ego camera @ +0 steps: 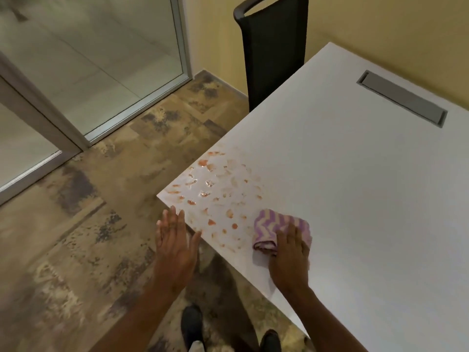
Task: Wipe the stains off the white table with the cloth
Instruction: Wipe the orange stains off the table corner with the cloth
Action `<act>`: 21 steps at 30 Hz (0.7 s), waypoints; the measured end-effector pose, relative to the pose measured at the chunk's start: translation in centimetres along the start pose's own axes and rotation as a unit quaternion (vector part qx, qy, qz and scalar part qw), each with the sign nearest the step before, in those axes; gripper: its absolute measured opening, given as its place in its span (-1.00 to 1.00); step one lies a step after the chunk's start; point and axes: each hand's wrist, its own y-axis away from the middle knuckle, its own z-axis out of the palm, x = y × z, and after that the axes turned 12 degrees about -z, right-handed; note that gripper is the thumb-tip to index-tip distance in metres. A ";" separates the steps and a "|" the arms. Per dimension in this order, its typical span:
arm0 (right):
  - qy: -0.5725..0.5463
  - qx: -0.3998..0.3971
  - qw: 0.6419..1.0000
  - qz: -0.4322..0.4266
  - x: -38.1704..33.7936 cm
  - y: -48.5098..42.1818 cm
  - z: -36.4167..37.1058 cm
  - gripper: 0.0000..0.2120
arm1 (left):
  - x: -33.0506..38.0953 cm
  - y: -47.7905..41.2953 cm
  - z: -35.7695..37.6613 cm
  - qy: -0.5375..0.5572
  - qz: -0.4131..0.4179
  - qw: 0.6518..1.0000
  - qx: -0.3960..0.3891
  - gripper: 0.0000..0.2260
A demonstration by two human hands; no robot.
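Note:
The white table fills the right side of the view. Orange-red stains with wet patches cover its near-left corner. A folded purple-and-white zigzag cloth lies on the table just right of the stains. My right hand presses flat on the cloth's near half, fingers spread over it. My left hand hangs open beside the table's left edge, palm facing the table, thumb close to the edge, holding nothing.
A black chair stands at the table's far-left side against the yellow wall. A grey cable hatch is set into the tabletop at the far right. Glass doors lie to the left over a mottled floor. My shoes show below.

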 end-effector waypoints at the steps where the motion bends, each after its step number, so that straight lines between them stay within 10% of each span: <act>1: 0.006 -0.006 1.000 -0.010 0.2 -0.3 0.3 -0.44 | 0.1 0.4 0.3 0.001 -0.005 1.000 0.006 -0.33; 8: 0.030 -0.005 0.994 -0.106 2.1 -2.1 1.6 -0.11 | 1.8 3.5 2.4 0.013 -0.026 0.999 0.046 -0.36; 21: 0.063 0.057 0.972 -0.219 -2.8 -3.6 6.5 -0.23 | 0.7 4.8 4.8 0.036 -0.068 0.994 0.073 -0.37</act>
